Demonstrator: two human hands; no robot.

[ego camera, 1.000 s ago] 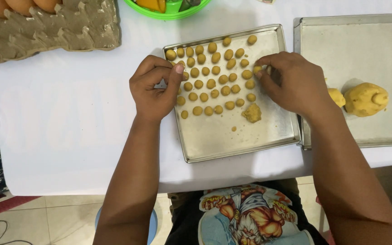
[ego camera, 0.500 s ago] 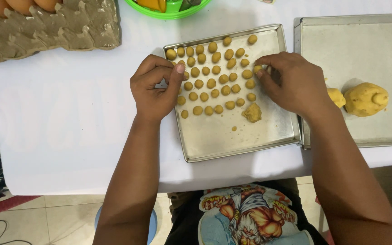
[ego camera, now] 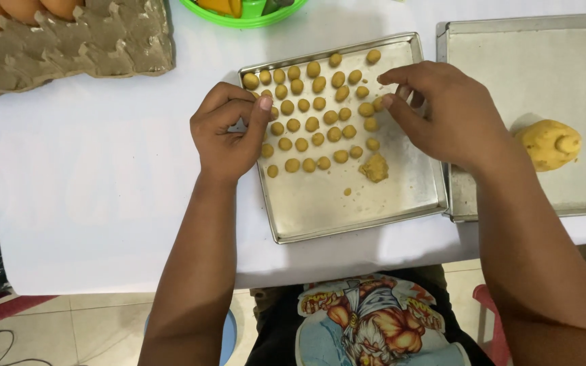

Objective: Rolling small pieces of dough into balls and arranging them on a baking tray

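I see my right hand (ego camera: 445, 112) pinching near a dough ball (ego camera: 378, 104), left hand (ego camera: 228, 132) loosely curled, seemingly empty, at the tray (ego camera: 347, 217) edge; crowded rows could get squashed

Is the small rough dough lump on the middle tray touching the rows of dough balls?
Apart. The head view shows bare metal tray all around the rough dough lump, separating it from the nearest dough balls.

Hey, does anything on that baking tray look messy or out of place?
Mostly tidy. On the metal tray, below the rows of small dough balls, sits one ragged, unrolled dough scrap with a small crumb near it. One ball sits alone at the lower left, off the rows.
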